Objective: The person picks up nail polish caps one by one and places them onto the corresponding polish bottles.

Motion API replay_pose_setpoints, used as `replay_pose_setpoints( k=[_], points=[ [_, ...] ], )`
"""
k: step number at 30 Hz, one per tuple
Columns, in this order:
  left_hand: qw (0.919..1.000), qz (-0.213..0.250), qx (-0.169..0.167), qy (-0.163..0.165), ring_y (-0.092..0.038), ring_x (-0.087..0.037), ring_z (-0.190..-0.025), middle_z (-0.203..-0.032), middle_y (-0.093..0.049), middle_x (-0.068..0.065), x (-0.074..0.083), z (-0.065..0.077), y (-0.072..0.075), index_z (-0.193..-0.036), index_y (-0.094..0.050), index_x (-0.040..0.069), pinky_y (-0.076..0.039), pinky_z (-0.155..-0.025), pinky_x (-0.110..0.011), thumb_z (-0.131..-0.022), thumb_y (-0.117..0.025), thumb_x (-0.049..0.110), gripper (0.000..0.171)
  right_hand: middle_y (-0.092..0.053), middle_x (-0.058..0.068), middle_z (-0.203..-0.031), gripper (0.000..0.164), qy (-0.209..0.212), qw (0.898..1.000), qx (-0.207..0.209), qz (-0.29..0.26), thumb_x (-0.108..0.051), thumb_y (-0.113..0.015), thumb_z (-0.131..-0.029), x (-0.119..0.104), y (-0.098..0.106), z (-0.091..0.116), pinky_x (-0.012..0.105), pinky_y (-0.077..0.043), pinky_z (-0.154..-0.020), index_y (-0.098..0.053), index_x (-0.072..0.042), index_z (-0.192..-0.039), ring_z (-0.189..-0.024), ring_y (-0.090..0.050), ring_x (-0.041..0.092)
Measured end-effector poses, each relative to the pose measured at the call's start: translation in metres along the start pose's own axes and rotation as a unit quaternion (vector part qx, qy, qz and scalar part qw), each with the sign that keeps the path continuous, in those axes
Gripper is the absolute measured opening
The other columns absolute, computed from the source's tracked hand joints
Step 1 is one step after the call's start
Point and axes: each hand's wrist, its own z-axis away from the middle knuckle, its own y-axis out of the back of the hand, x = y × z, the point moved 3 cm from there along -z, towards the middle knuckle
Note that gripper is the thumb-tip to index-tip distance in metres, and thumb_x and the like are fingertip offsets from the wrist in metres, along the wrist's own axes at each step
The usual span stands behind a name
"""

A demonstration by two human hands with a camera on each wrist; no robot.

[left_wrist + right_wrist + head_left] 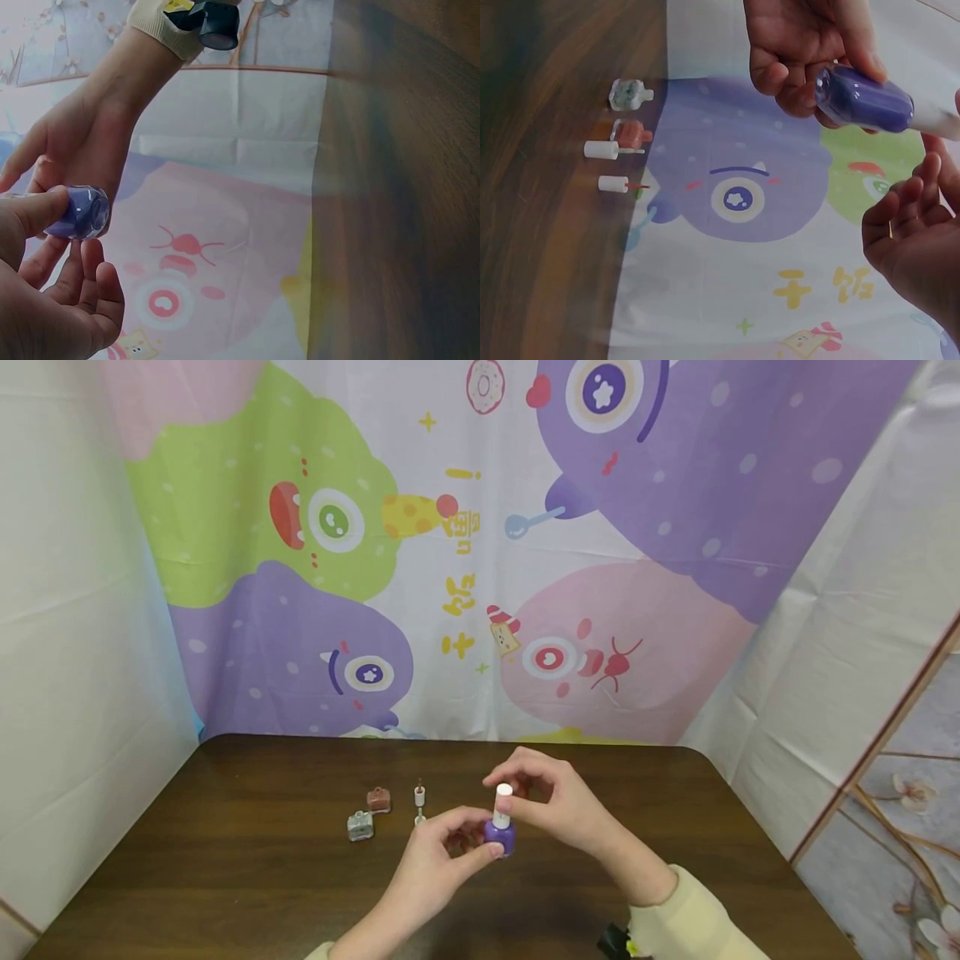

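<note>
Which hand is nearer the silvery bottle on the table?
Left. The left hand is to the right of the silvery bottle, gripping the purple bottle; the right hand is farther right, at the white cap.

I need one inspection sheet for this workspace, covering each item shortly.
Surface: dark wood-grain table.
Job's things: purple nail polish bottle held above the table, its white cap in place; silvery bottle and brownish-pink bottle standing uncapped; two white brush caps beside them.
Clutter: nothing seen.
Grips: left hand pinches the purple bottle, right hand its cap.
Cables: nothing seen.
Surroundings: cartoon-monster curtain behind the table, white sheets at both sides.
</note>
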Motion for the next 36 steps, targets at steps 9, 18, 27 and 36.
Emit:
replay_pose_setpoints(
  k=[9, 18, 27, 36],
  points=[
    [1.0, -0.008, -0.001, -0.002, -0.057, -0.008, -0.074, -0.082, -0.066, 0.0, -0.0016, 0.0023, 0.002, -0.1, -0.069, 0.013, -0.048, -0.066, -0.022, -0.078, -0.077, 0.019, 0.023, -0.061, 0.002, -0.095, 0.024, 0.035, 0.997, -0.06, -0.036, -0.002, -0.057, -0.091, -0.002, 0.0038, 0.0009, 0.027, -0.046, -0.067, -0.066, -0.009, -0.113, -0.084, -0.054, 0.013],
    [0.9998, -0.01, -0.013, -0.009, -0.056, -0.007, -0.073, -0.081, -0.066, 0.001, -0.0024, 0.003, 0.0031, -0.1, -0.069, 0.013, -0.047, -0.062, -0.022, -0.079, -0.076, 0.02, 0.023, -0.06, 0.006, -0.099, 0.023, 0.027, 0.993, -0.095, -0.068, -0.003, -0.052, -0.094, -0.0024, 0.0034, 0.0017, 0.029, -0.047, -0.075, -0.067, -0.007, -0.111, -0.092, -0.055, 0.016],
    [0.9998, -0.016, -0.006, -0.006, -0.056, -0.007, -0.072, -0.08, -0.065, 0.001, -0.0006, 0.0026, 0.0036, -0.099, -0.07, 0.014, -0.047, -0.063, -0.022, -0.079, -0.077, 0.02, 0.022, -0.061, 0.003, -0.094, 0.02, 0.027, 0.996, -0.07, -0.048, -0.004, -0.056, -0.093, -0.0016, 0.0041, 0.0016, 0.03, -0.047, -0.069, -0.069, -0.008, -0.106, -0.087, -0.055, 0.014],
    [0.9999, -0.016, -0.003, -0.001, -0.056, -0.007, -0.071, -0.08, -0.065, 0.001, -0.0002, 0.0026, 0.0034, -0.097, -0.07, 0.014, -0.048, -0.064, -0.022, -0.078, -0.077, 0.02, 0.022, -0.063, 0.001, -0.092, 0.017, 0.028, 0.998, -0.048, -0.034, -0.003, -0.061, -0.09, -0.0004, 0.0034, 0.0018, 0.027, -0.046, -0.066, -0.071, -0.009, -0.103, -0.084, -0.056, 0.013]
  ],
)
